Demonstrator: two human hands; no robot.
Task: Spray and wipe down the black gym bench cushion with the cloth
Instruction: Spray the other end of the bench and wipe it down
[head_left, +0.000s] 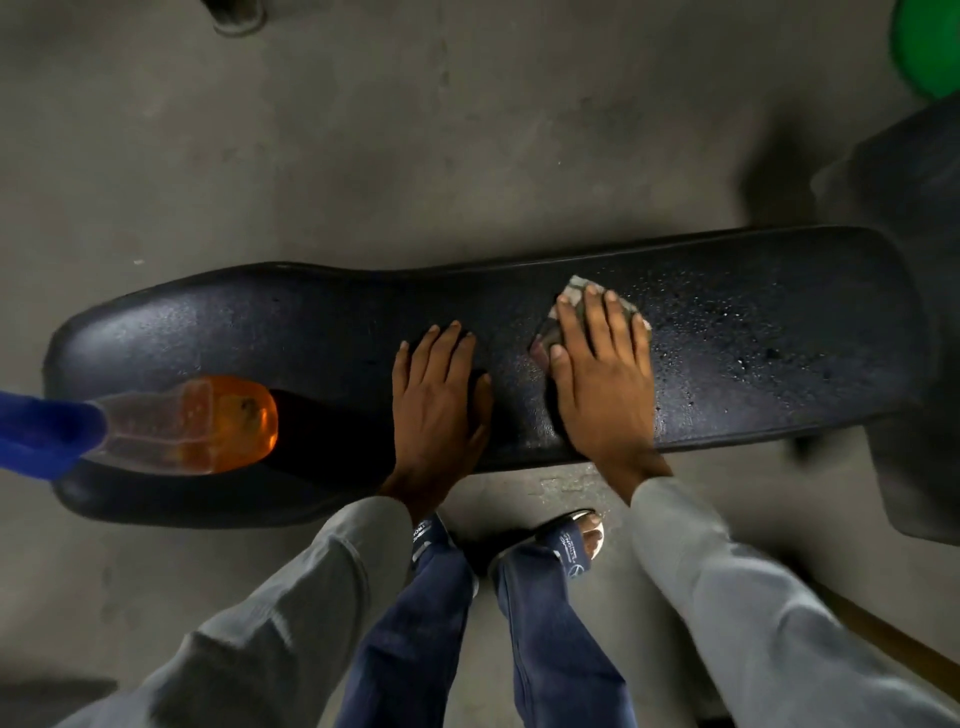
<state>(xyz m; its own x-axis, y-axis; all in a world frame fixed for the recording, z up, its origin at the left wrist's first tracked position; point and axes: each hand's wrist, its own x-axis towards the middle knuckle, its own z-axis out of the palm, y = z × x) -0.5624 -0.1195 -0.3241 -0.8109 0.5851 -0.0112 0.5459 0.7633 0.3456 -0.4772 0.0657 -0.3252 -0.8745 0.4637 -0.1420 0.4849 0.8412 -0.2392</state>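
Observation:
The black bench cushion (322, 322) lies across the view from left to right, with spray droplets on its right half. My right hand (597, 374) presses flat on a small grey cloth (574, 292) at the middle-right of the cushion; only the cloth's edges show past the fingers. My left hand (439, 400) rests flat and empty on the cushion just left of it. A spray bottle (192, 423) with orange liquid and a blue head stands on the cushion's wide left end.
Grey concrete floor (363, 130) surrounds the bench. My feet in sandals (582, 535) stand close to the bench's near edge. A dark padded part of the machine (914, 171) rises at the right end, with something green (930, 47) at the top right corner.

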